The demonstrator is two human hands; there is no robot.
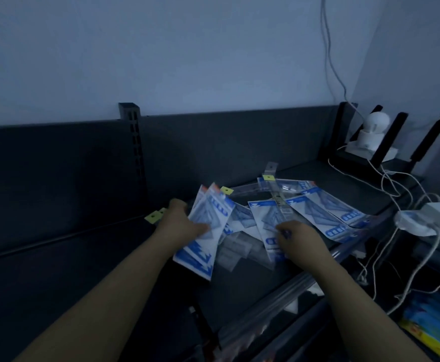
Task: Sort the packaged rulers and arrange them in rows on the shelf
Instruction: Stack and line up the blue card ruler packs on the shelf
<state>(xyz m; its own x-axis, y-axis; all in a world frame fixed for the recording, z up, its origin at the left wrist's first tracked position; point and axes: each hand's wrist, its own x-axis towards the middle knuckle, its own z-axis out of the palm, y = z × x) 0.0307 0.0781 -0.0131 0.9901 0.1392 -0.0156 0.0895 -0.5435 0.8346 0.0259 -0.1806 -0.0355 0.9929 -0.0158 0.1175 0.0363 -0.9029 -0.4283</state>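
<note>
Several blue-and-white ruler packs lie scattered on the dark shelf [318,184]. My left hand [185,222] grips a fanned stack of ruler packs [206,231], thumb on top, held tilted just above the shelf. My right hand [298,237] pinches the lower part of one pack [268,223] lying in the middle. More loose packs [328,207] spread out to the right, some overlapping. A clear long ruler sleeve with a yellow tag [272,184] lies across them. Two yellow hang tags [153,217] poke out left of my left hand.
A slotted upright [132,142] and dark back panel stand behind. At the right rear sit a white round camera [373,131] and black brackets; white cables [396,189] and a power adapter [438,212] trail over the shelf's right end. Colourful packs [433,322] sit below right.
</note>
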